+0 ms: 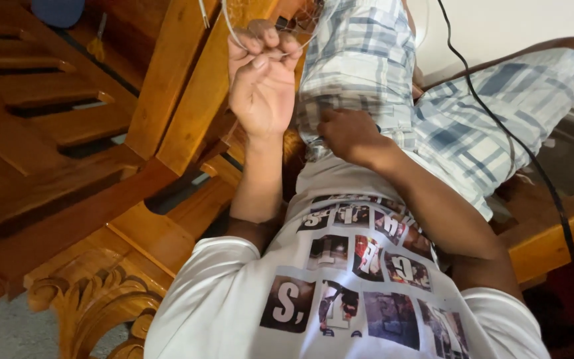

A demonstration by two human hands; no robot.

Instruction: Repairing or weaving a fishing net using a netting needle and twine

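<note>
White printed shirt (367, 292) nearest, plaid shorts (433, 100) beyond.
Left hand (260, 80) raised, pinching thin wire (230, 30); right hand (347, 136) curled loosely against shorts beside carved wooden furniture (101, 166).

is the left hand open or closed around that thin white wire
Closed: the left hand has its fingertips pinched on the thin white wire.

Place: a home, likely a living room | Evidence: carved, polished wooden furniture (94, 302) with scrolled ornament and slatted parts (41, 100) (a sofa or bed frame, cannot tell which) | Floor: pale speckled floor (1, 329) | Person: seated in plaid shorts (433, 100) and printed white T-shirt (340, 292), casual house clothes | Wall: plain white wall (513, 23).
</note>
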